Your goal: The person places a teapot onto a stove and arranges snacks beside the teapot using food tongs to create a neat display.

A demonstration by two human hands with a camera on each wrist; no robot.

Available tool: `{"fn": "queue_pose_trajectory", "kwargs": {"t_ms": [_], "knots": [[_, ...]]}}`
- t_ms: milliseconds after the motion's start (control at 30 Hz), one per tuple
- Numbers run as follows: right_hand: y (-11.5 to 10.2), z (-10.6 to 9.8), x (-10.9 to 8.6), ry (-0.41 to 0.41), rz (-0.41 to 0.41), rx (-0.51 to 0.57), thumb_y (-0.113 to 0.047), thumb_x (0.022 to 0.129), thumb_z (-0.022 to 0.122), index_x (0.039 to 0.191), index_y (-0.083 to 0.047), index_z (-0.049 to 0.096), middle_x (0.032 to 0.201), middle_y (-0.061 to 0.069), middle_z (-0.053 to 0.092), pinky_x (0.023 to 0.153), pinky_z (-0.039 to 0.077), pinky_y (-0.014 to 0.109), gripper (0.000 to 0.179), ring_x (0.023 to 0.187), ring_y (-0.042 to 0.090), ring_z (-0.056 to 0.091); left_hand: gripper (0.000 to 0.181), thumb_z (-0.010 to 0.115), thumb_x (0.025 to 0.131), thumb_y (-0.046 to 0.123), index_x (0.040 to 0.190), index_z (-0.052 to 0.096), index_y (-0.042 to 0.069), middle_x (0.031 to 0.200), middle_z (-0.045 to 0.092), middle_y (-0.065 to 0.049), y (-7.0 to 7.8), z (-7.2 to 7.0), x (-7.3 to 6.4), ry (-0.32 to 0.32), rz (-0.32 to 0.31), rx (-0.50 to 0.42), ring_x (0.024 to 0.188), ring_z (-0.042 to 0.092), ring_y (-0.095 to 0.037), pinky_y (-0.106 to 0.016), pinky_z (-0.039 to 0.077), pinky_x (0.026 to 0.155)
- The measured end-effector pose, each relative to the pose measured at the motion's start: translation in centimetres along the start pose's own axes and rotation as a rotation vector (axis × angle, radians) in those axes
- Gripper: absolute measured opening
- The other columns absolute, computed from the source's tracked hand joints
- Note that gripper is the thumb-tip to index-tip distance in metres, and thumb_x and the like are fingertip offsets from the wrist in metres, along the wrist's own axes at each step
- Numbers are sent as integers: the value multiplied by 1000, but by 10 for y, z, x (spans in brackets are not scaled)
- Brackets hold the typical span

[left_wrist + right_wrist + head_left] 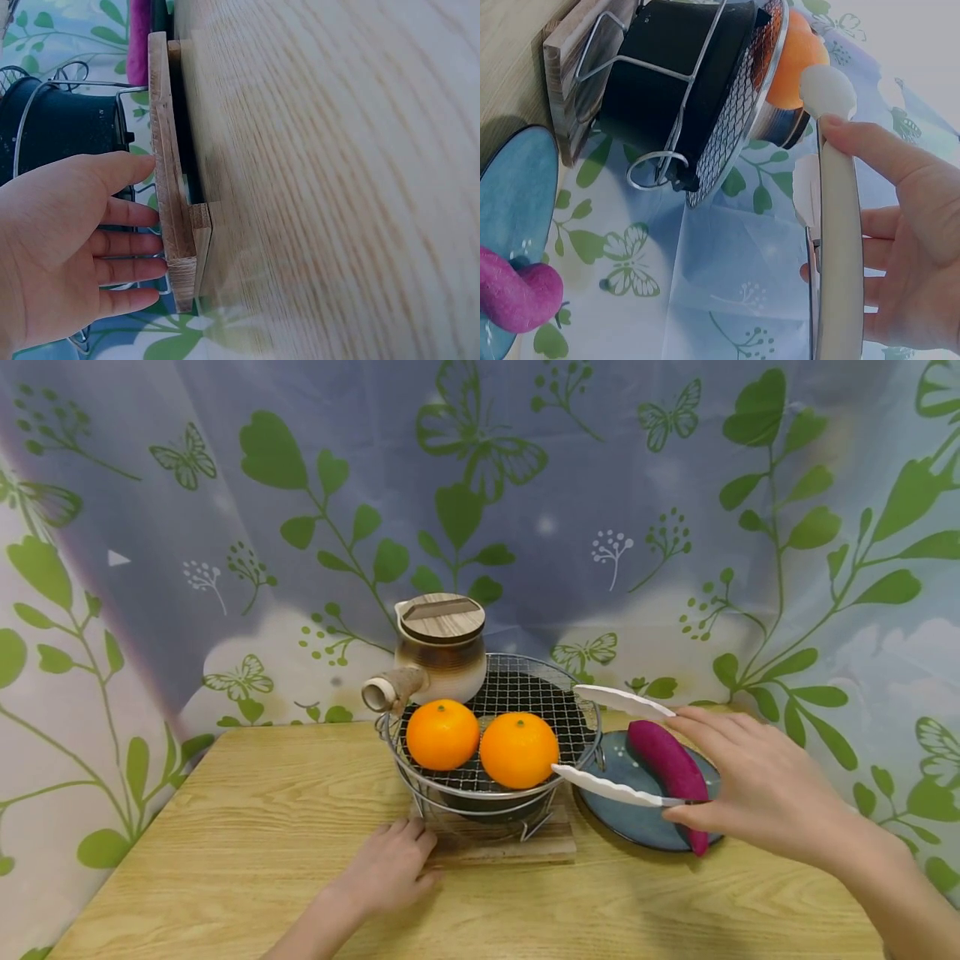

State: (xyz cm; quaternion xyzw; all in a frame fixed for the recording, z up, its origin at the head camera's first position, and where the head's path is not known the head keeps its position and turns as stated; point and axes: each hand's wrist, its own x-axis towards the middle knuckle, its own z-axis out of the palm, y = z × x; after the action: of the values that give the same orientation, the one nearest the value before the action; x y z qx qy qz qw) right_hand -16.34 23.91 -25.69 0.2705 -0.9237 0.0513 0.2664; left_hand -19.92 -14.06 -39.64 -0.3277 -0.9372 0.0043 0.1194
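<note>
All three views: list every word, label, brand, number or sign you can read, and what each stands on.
None: no word, label, brand or number can be read in any view.
The backdrop carries only printed leaves, butterflies and a small white triangle, without legible lettering.
The pale specks on the blue plate are too small to make out.
The tongs and lidded pot show no readable marking.

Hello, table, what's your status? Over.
Right hand holding tongs, arms spread. Left hand at wooden board. Two oranges on wire rack. Lidded pot close behind left orange.
</note>
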Motion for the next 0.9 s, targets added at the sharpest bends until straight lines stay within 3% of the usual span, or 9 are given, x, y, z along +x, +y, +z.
{"fn": "queue_pose_trajectory", "kwargs": {"t_ms": [200, 500, 900], "knots": [[8, -4, -6, -39, 87, -3, -47, 56, 84, 126, -1, 53, 123, 20, 53, 78, 43, 58, 89, 106, 41, 50, 37, 68, 80, 35, 94, 61, 1, 97, 56, -13, 1, 1, 0, 1, -5, -7, 94, 54, -29, -44, 46, 81], [21, -3, -13, -104, 283, 8, -62, 61, 76, 127, 0, 50, 128, 23, 48, 76, 40, 61, 95, 105, 45, 47, 37, 68, 80, 36, 93, 61, 2, 94, 55, -11, 1, 1, 0, 4, -5, -3, 91, 54, -28, -43, 46, 80], [36, 2, -15, -187, 405, 26, -70, 67, 64, 132, 3, 43, 134, 26, 41, 75, 38, 66, 100, 112, 49, 41, 37, 67, 81, 36, 95, 62, 1, 96, 56, -13, 0, 0, 1, -9, -7, -6, 91, 55, -28, -43, 47, 79]]}}
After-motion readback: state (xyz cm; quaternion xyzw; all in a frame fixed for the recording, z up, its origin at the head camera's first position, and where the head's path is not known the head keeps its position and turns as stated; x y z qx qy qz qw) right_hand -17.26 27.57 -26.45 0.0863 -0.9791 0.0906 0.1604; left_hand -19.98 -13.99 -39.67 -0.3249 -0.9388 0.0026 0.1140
